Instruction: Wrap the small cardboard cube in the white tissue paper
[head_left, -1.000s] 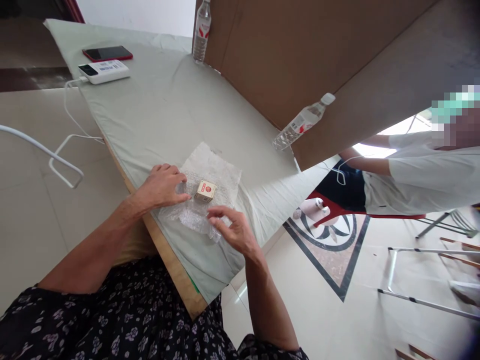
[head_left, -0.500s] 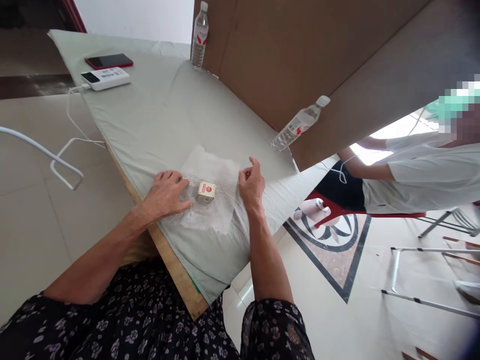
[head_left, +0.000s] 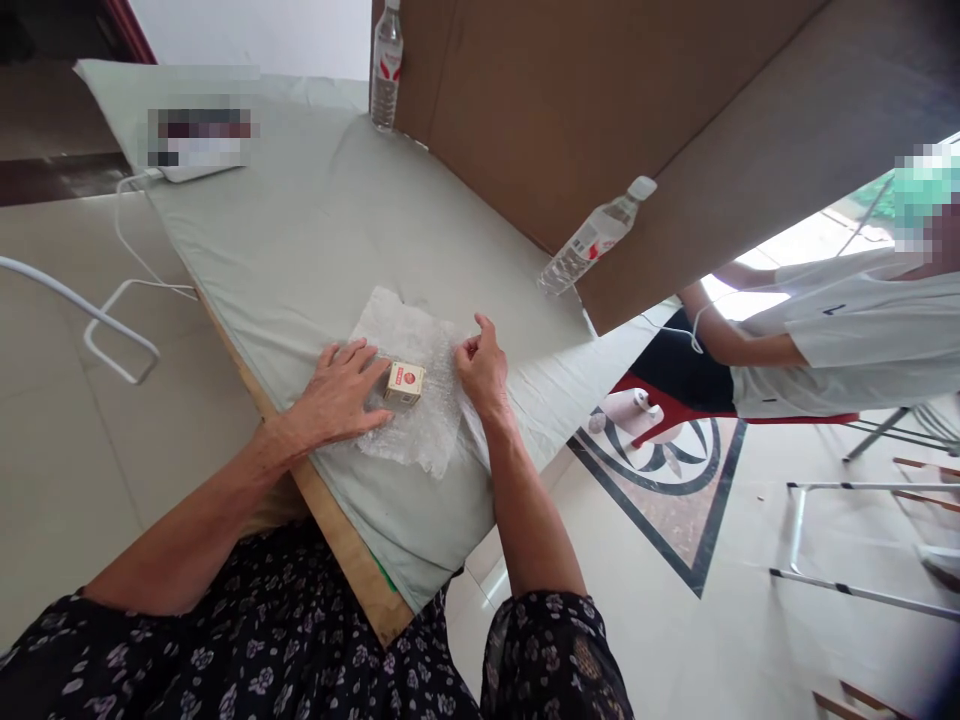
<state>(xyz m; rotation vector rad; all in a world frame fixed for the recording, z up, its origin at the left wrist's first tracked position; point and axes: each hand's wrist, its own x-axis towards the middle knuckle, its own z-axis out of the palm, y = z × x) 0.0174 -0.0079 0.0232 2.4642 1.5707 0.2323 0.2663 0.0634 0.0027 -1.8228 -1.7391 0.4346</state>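
Observation:
A small cream box (head_left: 404,382) with red print rests on a sheet of bubble wrap (head_left: 420,440) spread over the cloth-covered table. My left hand (head_left: 337,392) lies with fingers spread on the left part of the wrap, its fingertips beside the box. At the wrap's right edge, my right hand (head_left: 484,370) pinches that edge between thumb and curled fingers, the index finger pointing out.
One bottle (head_left: 385,70) stands at the back by a cardboard panel (head_left: 525,120); another bottle (head_left: 596,240) leans against it. A white device (head_left: 202,165) with a cable is at the back left. Another person's arm (head_left: 750,345) shows at the right.
The bubble wrap's right side has been drawn left with my right hand. My left hand's fingers are spread closer to the box. The view has shifted slightly.

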